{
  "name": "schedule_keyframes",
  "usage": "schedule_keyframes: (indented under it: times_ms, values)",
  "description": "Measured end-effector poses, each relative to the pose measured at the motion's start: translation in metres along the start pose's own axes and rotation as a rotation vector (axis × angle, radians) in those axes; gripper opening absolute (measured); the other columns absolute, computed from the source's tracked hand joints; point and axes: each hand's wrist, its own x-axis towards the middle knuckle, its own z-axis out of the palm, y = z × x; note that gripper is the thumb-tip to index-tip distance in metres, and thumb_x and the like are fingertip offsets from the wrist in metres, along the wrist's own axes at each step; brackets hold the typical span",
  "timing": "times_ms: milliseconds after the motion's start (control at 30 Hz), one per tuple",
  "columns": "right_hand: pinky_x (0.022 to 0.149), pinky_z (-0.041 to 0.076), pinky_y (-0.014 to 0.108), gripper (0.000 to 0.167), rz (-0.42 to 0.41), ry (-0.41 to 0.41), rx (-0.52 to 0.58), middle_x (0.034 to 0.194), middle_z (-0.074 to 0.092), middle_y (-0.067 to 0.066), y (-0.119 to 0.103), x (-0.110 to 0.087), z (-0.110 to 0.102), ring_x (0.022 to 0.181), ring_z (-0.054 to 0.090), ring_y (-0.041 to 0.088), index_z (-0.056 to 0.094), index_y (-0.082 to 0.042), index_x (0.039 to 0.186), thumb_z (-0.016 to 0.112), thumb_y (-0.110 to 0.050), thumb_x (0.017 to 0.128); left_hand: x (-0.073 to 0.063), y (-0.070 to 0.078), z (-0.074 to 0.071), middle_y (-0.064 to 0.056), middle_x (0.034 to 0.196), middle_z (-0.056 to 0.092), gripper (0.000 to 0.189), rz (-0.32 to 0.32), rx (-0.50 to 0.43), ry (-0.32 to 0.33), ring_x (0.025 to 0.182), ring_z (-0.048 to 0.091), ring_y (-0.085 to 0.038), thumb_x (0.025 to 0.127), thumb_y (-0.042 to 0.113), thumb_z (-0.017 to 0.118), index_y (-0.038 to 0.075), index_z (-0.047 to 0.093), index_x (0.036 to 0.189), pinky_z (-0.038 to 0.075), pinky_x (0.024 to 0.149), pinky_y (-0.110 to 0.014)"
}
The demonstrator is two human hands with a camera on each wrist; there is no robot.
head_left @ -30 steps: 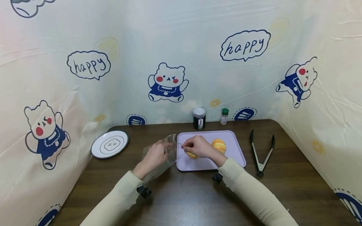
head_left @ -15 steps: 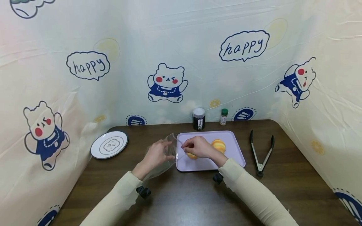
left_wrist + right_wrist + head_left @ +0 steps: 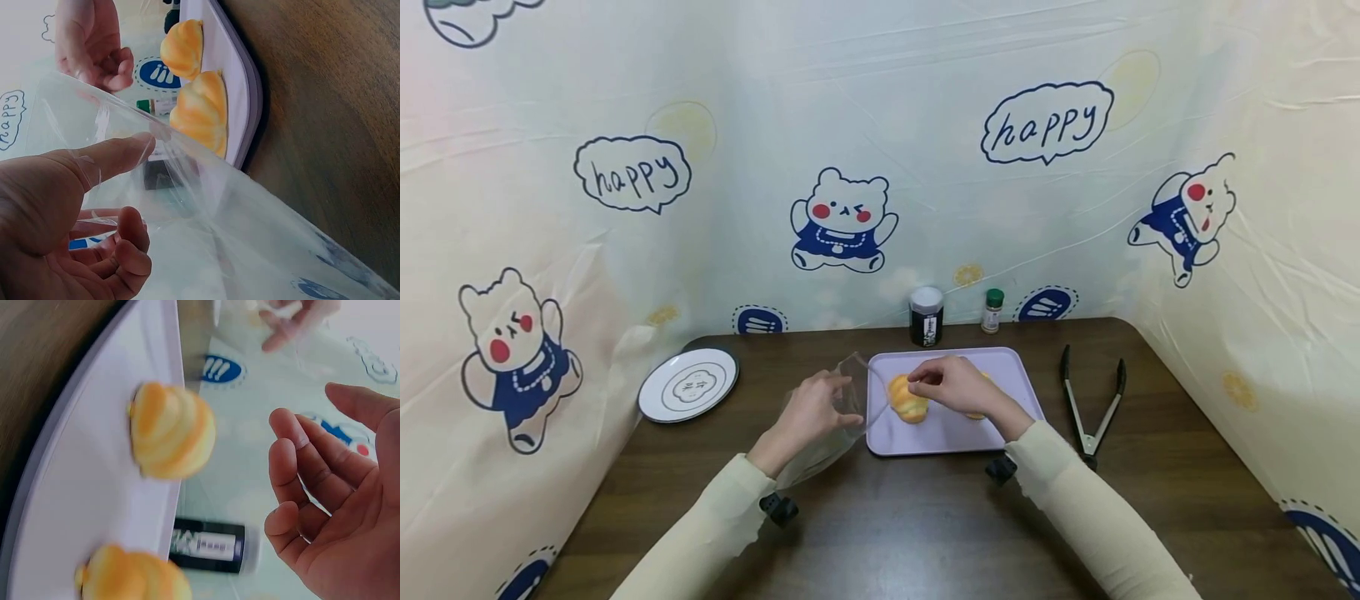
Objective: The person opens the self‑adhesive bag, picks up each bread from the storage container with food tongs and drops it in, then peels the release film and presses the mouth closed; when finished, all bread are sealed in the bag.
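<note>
My left hand [image 3: 808, 412] holds a clear plastic bag [image 3: 262, 231]; its thumb lies behind the film and its other fingers curl beside it. In the head view the bag hangs slack around the hand, its mouth facing the lilac tray [image 3: 887, 440]. Over that tray is my right hand [image 3: 955, 385], fingers loosely bent and nothing between them. Two yellow-orange striped bread rolls lie on the tray. The left roll [image 3: 907, 400] shows fully, and the right roll [image 3: 976, 416] is mostly hidden by the right hand.
Silver tongs with black tips [image 3: 1092, 417] lie spread to the tray's right. A black jar with a pale lid [image 3: 927, 318] and a small green-capped bottle [image 3: 992, 312] stand behind the tray. A white dark-rimmed plate [image 3: 688, 385] is at the left, near a printed cloth backdrop.
The right hand has let go of the bag's edge and moved right, uncovering the left roll and covering the right one. The left thumb has spread away from the index finger.
</note>
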Motion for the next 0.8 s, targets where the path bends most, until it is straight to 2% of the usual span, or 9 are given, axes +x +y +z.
schedule_keyframes:
  times_ms: [133,300,500,633,800]
  values:
    - [0.077,0.053,0.03,0.03,0.058,0.049,-0.057,0.097,0.073,-0.001,0.013,-0.009,-0.012,0.086,0.063,0.011,0.074,-0.012,0.115,0.067,-0.033,0.095,-0.001,-0.001,0.0,-0.014,0.117,0.066,0.072,-0.002,-0.001,0.001,0.094,0.069,-0.021,0.07,0.039,0.09,0.008,0.066,0.13,0.058,0.074,-0.037]
    - [0.073,0.052,0.03,0.028,0.122,0.12,-0.122,0.095,0.072,0.002,0.03,-0.021,-0.03,0.084,0.061,0.014,0.074,-0.012,0.112,0.067,-0.033,0.094,-0.001,-0.002,0.001,-0.013,0.115,0.066,0.071,-0.008,0.0,-0.003,0.092,0.068,-0.02,0.071,0.039,0.09,0.008,0.066,0.13,0.058,0.07,-0.034]
    - [0.07,0.051,0.029,0.031,0.202,0.161,-0.166,0.096,0.072,0.006,0.049,-0.037,-0.049,0.084,0.061,0.019,0.073,-0.009,0.113,0.067,-0.032,0.094,-0.001,-0.003,0.001,-0.013,0.114,0.065,0.069,-0.004,0.004,-0.001,0.091,0.068,-0.019,0.072,0.039,0.089,0.008,0.067,0.129,0.057,0.069,-0.032]
    - [0.066,0.051,0.029,0.032,0.246,0.192,-0.225,0.096,0.073,0.008,0.063,-0.048,-0.059,0.082,0.063,0.02,0.073,-0.008,0.112,0.067,-0.033,0.093,-0.001,-0.002,0.0,-0.011,0.107,0.066,0.068,0.001,0.008,0.0,0.088,0.067,-0.019,0.072,0.039,0.089,0.008,0.068,0.128,0.057,0.068,-0.031]
    - [0.064,0.051,0.033,0.034,0.35,0.205,-0.316,0.099,0.074,0.01,0.078,-0.062,-0.07,0.081,0.064,0.021,0.073,-0.009,0.11,0.066,-0.037,0.092,0.0,-0.002,0.0,-0.008,0.1,0.066,0.066,-0.002,0.012,-0.001,0.085,0.064,-0.017,0.072,0.039,0.089,0.008,0.069,0.126,0.055,0.066,-0.03]
